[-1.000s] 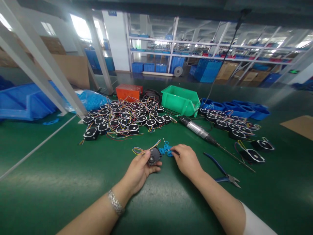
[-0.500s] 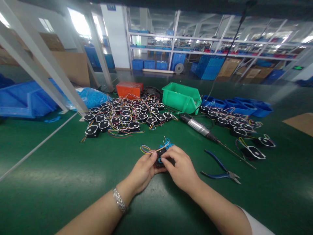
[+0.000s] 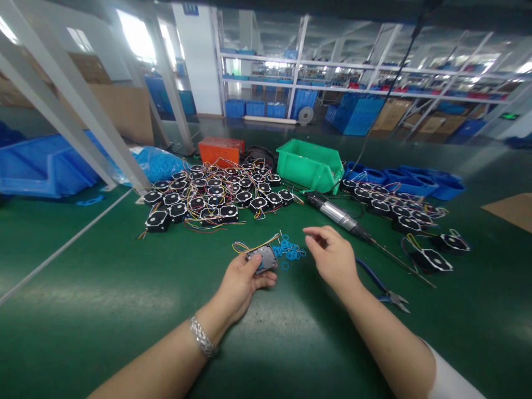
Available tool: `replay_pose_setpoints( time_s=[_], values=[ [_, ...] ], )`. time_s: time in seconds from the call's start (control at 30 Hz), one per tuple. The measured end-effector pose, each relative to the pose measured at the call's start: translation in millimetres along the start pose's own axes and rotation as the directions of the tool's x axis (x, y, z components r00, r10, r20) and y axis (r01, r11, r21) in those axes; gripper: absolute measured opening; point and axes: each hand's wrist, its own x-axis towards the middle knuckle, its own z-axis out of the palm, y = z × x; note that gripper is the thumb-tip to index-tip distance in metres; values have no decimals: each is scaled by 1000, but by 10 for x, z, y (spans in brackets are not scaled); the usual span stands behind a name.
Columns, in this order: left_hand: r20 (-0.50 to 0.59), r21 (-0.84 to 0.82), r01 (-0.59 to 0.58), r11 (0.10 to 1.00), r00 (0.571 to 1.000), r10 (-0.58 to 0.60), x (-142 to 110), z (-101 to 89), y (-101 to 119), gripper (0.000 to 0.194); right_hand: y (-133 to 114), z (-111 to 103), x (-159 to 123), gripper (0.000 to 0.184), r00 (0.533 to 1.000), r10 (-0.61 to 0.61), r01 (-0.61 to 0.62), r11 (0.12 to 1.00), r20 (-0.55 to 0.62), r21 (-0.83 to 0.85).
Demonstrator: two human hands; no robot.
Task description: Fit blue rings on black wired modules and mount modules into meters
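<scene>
My left hand point(image 3: 243, 282) grips a small square motor-like unit point(image 3: 269, 259), its grey face up and coloured wires trailing behind. The thumb presses on that face, where a bit of blue shows beside it. Just past the unit lies a loose pile of small blue rings point(image 3: 293, 252), with one ring point(image 3: 285, 266) apart in front. To the right of the pile, my right hand point(image 3: 334, 260) is raised, thumb and index finger apart with nothing visible between them. Blue-handled cutting pliers point(image 3: 393, 298) lie partly behind my right forearm.
Many black wired units point(image 3: 216, 191) crowd the back left, and more units point(image 3: 401, 211) lie at right. An electric screwdriver point(image 3: 338, 215) lies diagonally between. Behind stand a green bin point(image 3: 307, 166), an orange box point(image 3: 220, 151) and blue bins point(image 3: 415, 180). A post point(image 3: 75, 94) rises at left.
My right hand has left the unit and moved right, past the blue rings. My left hand has tilted the unit slightly left, and its grey face and the ring pile now show.
</scene>
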Motion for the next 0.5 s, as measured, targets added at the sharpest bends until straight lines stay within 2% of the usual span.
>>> replay_pose_setpoints(
  time_s=[0.07,0.13,0.23,0.33,0.43,0.5],
  values=[
    [-2,-19,-12,1000,1000,12,22,-30,18,19,152,-5,78,19,997,57,-49,991,61,-125],
    [16,-44,-16,999,1000,16,47,-63,22,21,257,29,98,20,984,53,-12,973,171,-229],
    [30,-41,-34,999,999,35,81,-97,19,22,280,115,49,28,947,-105,190,945,303,-267],
    [15,-18,-37,999,999,37,99,-101,26,23,201,216,-19,40,878,-276,394,881,392,-261],
    [25,-12,-31,999,999,31,98,-90,43,24,125,304,-63,41,818,-322,488,827,476,-278],
    [36,-6,-30,1000,999,30,92,-86,52,25,101,341,-75,36,811,-322,500,815,488,-293]
  ],
)
